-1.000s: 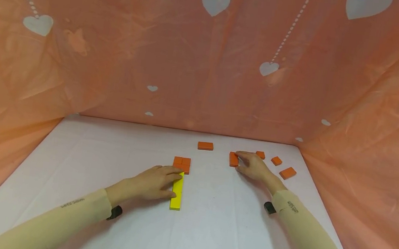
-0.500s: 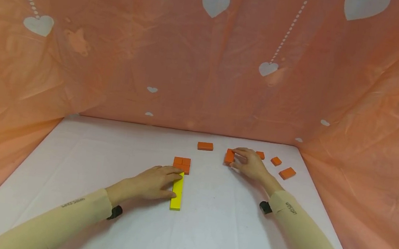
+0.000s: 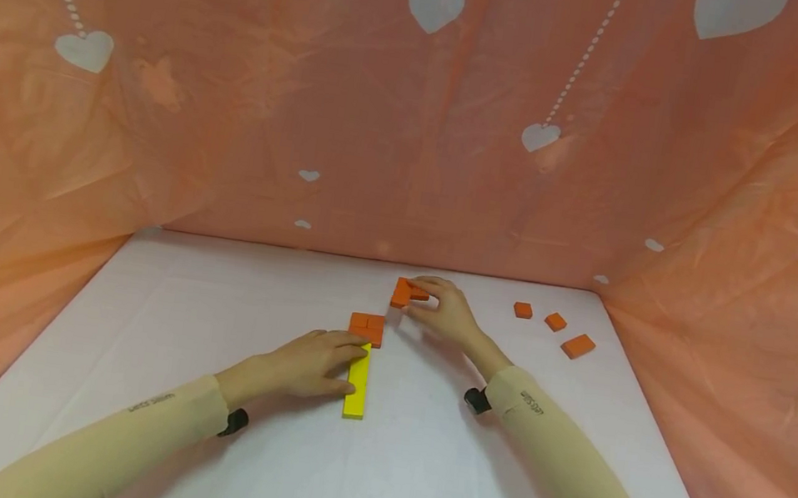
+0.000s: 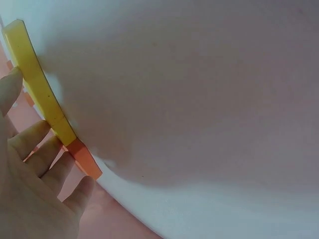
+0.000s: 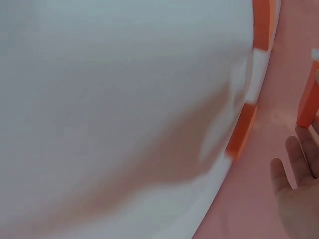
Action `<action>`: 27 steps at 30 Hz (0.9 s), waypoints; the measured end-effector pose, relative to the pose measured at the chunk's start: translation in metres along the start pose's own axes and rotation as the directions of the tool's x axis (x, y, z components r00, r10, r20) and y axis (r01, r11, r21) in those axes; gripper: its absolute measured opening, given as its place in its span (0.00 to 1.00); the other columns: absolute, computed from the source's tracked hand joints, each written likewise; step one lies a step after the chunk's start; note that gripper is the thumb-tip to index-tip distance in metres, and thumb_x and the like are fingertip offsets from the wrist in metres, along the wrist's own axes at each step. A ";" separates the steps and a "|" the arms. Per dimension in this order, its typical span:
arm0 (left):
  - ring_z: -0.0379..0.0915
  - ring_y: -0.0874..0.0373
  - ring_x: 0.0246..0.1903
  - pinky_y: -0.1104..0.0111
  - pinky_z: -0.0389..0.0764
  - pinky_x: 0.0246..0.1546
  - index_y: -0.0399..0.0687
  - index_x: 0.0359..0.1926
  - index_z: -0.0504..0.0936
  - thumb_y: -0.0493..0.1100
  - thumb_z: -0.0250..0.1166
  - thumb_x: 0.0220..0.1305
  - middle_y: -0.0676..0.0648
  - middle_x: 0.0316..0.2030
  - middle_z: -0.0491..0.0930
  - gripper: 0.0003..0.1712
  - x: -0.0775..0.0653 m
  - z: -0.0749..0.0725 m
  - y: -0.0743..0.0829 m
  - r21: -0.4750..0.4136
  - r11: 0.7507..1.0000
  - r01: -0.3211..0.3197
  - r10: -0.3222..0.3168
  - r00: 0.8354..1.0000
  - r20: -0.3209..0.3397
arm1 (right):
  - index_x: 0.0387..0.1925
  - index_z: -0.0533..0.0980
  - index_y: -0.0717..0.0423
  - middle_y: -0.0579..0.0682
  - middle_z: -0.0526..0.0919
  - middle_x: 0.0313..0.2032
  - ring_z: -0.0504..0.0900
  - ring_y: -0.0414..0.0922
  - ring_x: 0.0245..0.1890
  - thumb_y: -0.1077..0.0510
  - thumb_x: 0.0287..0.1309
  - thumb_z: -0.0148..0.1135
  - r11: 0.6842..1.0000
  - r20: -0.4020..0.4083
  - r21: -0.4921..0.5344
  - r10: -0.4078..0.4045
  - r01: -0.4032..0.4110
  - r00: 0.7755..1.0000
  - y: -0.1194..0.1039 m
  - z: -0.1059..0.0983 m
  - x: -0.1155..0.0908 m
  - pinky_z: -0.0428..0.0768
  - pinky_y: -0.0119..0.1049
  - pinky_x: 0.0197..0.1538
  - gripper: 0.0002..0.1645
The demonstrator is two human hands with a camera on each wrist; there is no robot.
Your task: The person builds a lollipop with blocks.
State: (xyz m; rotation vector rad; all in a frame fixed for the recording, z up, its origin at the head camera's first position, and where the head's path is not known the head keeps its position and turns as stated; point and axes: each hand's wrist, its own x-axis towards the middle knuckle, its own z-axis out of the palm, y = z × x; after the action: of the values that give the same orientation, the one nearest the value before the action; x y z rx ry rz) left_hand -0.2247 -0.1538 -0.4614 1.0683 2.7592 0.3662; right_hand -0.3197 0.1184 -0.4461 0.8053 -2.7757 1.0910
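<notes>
My left hand (image 3: 304, 363) rests beside a long yellow block (image 3: 356, 391), its extended fingertips and thumb touching the block's left side and far end. Against that far end sit several orange blocks (image 3: 368, 323) set close together as a small square. In the left wrist view the yellow block (image 4: 42, 89) and one orange block (image 4: 84, 158) meet end to end. My right hand (image 3: 446, 310) pinches an orange rectangular block (image 3: 402, 292) by fingers and thumb, above the table; it also shows in the right wrist view as an orange block (image 5: 310, 97).
Partly hidden behind the held piece lies another orange block (image 3: 421, 294). Farther right are two small orange blocks (image 3: 523, 310) and a larger orange block (image 3: 579, 346). A pink curtain with hearts (image 3: 414, 133) walls the white table (image 3: 398, 484) at the back and sides.
My right hand has picked the orange block off the table and carried it leftward, in front of the far orange block. The left hand has stayed on the yellow block.
</notes>
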 end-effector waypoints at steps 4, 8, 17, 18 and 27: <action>0.65 0.43 0.73 0.45 0.69 0.71 0.42 0.71 0.75 0.57 0.68 0.71 0.42 0.73 0.70 0.36 0.000 -0.001 0.000 0.011 1.000 -0.008 0.008 1.000 0.003 | 0.68 0.77 0.57 0.59 0.76 0.67 0.74 0.61 0.68 0.52 0.64 0.73 0.999 0.032 0.036 -0.020 0.019 0.999 -0.011 0.015 0.011 0.72 0.59 0.70 0.33; 0.65 0.43 0.72 0.45 0.70 0.69 0.41 0.71 0.75 0.57 0.68 0.70 0.42 0.72 0.70 0.36 0.000 -0.001 0.000 0.023 1.000 -0.017 0.017 1.000 0.001 | 0.68 0.77 0.57 0.58 0.77 0.67 0.76 0.59 0.65 0.52 0.65 0.72 0.998 0.065 0.044 -0.043 0.040 0.997 -0.020 0.030 0.021 0.76 0.55 0.67 0.33; 0.67 0.45 0.71 0.45 0.71 0.68 0.42 0.70 0.76 0.57 0.68 0.70 0.42 0.71 0.72 0.36 -0.001 -0.001 0.000 0.041 0.999 -0.029 0.030 1.000 -0.008 | 0.66 0.79 0.57 0.55 0.78 0.66 0.72 0.56 0.69 0.51 0.65 0.72 0.998 0.121 -0.016 -0.062 0.065 0.991 -0.028 0.061 0.038 0.68 0.53 0.74 0.31; 0.67 0.45 0.71 0.45 0.71 0.68 0.42 0.70 0.76 0.58 0.68 0.70 0.42 0.71 0.72 0.36 0.000 -0.001 0.000 0.043 0.999 -0.029 0.030 1.000 -0.008 | 0.66 0.78 0.57 0.55 0.78 0.66 0.73 0.56 0.69 0.51 0.65 0.72 0.998 0.134 -0.022 -0.063 0.067 0.989 -0.028 0.063 0.040 0.68 0.52 0.74 0.31; 0.66 0.47 0.71 0.44 0.70 0.69 0.42 0.70 0.76 0.58 0.68 0.70 0.43 0.71 0.72 0.35 0.000 0.000 -0.001 0.042 0.999 -0.022 0.022 1.000 -0.005 | 0.67 0.78 0.56 0.54 0.79 0.66 0.72 0.54 0.69 0.50 0.66 0.71 0.999 0.225 -0.033 -0.015 0.023 0.974 -0.038 0.075 0.045 0.66 0.50 0.75 0.31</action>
State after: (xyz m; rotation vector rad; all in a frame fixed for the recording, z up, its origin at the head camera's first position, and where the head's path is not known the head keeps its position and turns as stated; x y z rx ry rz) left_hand -0.2254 -0.1543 -0.4619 1.1097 2.7740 0.3159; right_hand -0.3296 0.0261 -0.4685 1.0085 -2.9527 1.0021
